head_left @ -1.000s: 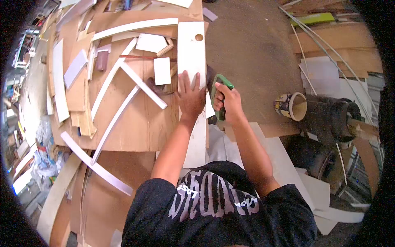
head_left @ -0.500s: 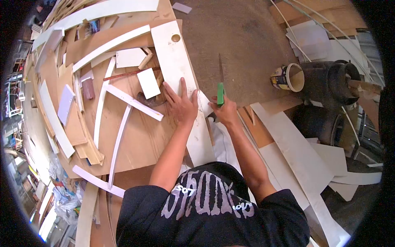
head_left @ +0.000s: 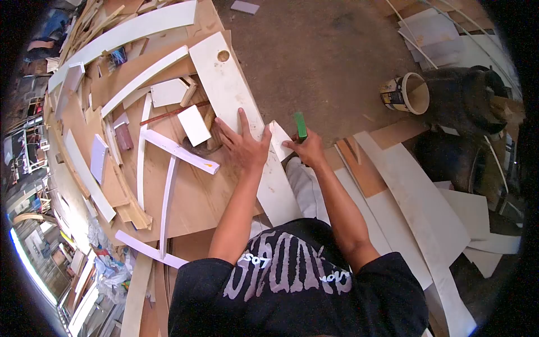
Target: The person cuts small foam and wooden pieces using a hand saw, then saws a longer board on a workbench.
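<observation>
My left hand (head_left: 245,147) lies flat with fingers spread on a long white board (head_left: 216,73), which has a round hole near its far end. Closed round a green-handled saw (head_left: 301,124) is my right hand (head_left: 310,149), just right of the board. The saw's blade cannot be made out now. A small pointed white piece (head_left: 280,142) juts from the board's right edge, close to my right thumb; whether it is joined to the board is unclear. Left of my left hand lies a small white rectangular block (head_left: 194,126).
The wooden worktable (head_left: 191,196) carries several white strips and offcuts, including a T-shaped joined piece (head_left: 179,150). A paint bucket (head_left: 416,93) stands on the floor at right, beside a black drum (head_left: 471,98). White panels (head_left: 415,196) lean at my right.
My view has shifted, so the board and table sit further left. The dark saw blade that showed above the green handle is no longer visible. My left hand stays on the board.
</observation>
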The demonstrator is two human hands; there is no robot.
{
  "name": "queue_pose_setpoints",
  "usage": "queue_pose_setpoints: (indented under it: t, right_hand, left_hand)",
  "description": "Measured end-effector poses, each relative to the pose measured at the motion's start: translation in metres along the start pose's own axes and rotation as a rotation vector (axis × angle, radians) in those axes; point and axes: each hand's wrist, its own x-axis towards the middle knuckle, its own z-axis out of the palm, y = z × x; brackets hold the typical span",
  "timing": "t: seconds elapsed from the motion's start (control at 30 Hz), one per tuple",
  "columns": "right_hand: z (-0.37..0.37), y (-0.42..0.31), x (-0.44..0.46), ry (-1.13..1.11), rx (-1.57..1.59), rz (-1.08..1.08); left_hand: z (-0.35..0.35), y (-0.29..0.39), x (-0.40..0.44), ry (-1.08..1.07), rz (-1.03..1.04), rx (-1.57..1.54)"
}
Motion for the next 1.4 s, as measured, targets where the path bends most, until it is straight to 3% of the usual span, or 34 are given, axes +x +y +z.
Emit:
queue_pose_setpoints:
  t: [0.1, 0.2, 0.37, 0.6, 0.7, 0.77, 0.87, 0.97, 1.03, 1.1, 1.2, 1.3, 1.4]
  right_hand:
    - [-0.003, 0.002, 0.006, -0.035, 0.038, -0.010]
    - [0.009, 0.005, 0.017, -0.081, 0.096, -0.020]
    - [0.016, 0.011, 0.023, -0.071, 0.109, -0.092]
    - [0.011, 0.002, 0.001, 0.020, 0.125, 0.009]
    - [0.012, 0.004, -0.013, 0.049, 0.131, -0.016]
    - [0.011, 0.015, -0.010, 0.049, 0.130, -0.031]
    - [0.008, 0.039, -0.013, 0.230, 0.355, -0.074]
    - [-0.003, 0.041, -0.021, 0.251, 0.413, 0.026]
    - [-0.009, 0.041, -0.025, 0.247, 0.287, 0.129]
    - [-0.011, 0.033, -0.025, 0.241, 0.414, 0.242]
    - [-0.013, 0.036, -0.024, 0.332, 0.455, 0.180]
    - [-0.012, 0.035, -0.021, 0.305, 0.411, 0.158]
    - [-0.013, 0.028, -0.020, 0.299, 0.508, 0.163]
  left_hand:
    - [0.005, 0.004, 0.001, 0.081, 0.011, 0.064]
    - [-0.009, 0.011, 0.002, 0.026, 0.001, 0.098]
    - [-0.006, 0.013, 0.004, 0.003, -0.092, 0.015]
    - [-0.007, 0.009, -0.008, 0.059, -0.098, -0.168]
    - [-0.018, 0.017, -0.020, 0.135, -0.029, -0.145]
    - [-0.016, 0.028, -0.032, 0.089, 0.025, -0.283]
    - [-0.014, 0.047, -0.045, -0.002, 0.051, -0.392]
    - [0.002, 0.053, -0.053, -0.005, 0.122, -0.391]
    - [0.011, 0.052, -0.055, 0.058, 0.156, -0.385]
    - [0.013, 0.049, -0.053, 0.047, 0.125, -0.377]
    - [0.008, 0.038, -0.045, -0.109, 0.008, -0.293]
    - [0.005, 0.037, -0.037, -0.081, -0.003, -0.154]
    - [0.005, 0.038, -0.035, -0.086, -0.043, -0.232]
